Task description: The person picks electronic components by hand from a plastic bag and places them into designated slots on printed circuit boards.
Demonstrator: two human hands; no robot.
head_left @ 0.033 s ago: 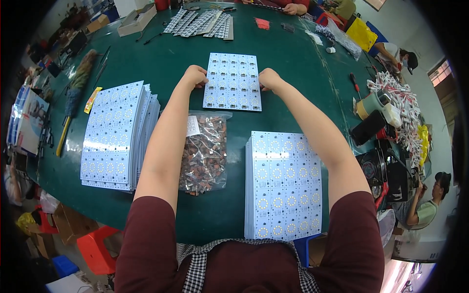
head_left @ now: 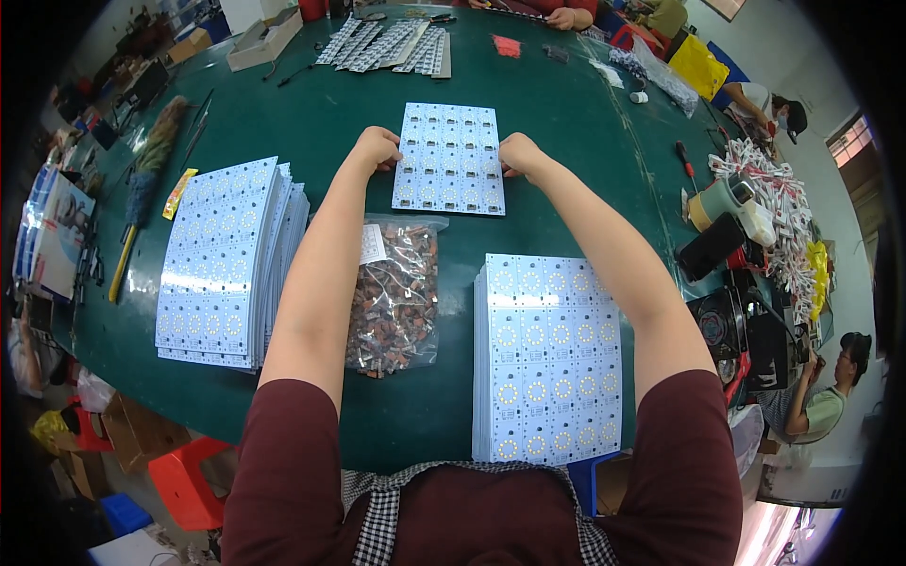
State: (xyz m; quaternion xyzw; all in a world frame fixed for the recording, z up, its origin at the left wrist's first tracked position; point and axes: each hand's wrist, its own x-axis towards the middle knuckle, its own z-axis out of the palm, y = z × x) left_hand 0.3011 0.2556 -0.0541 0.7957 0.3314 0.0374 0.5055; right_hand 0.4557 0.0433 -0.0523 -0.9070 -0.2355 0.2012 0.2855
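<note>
A white circuit board panel (head_left: 449,158), with rows of LED rings and small dark parts, lies ahead of me on the green table. My left hand (head_left: 378,149) grips its left edge with curled fingers. At the opposite edge, my right hand (head_left: 520,155) is closed on the same panel. Below the panel and beside my left forearm lies a clear plastic bag (head_left: 401,292) full of small brown and silver parts. One stack of LED panels (head_left: 547,358) sits near me under my right forearm. Another stack of panels (head_left: 215,259) leans unevenly to my left.
Finished-looking board strips (head_left: 387,45) lie at the far side, near an open carton (head_left: 264,40). A duster (head_left: 146,179) rests on the left. A black phone (head_left: 712,247) and a pile of white wired parts (head_left: 769,203) crowd the right edge. Other people sit around.
</note>
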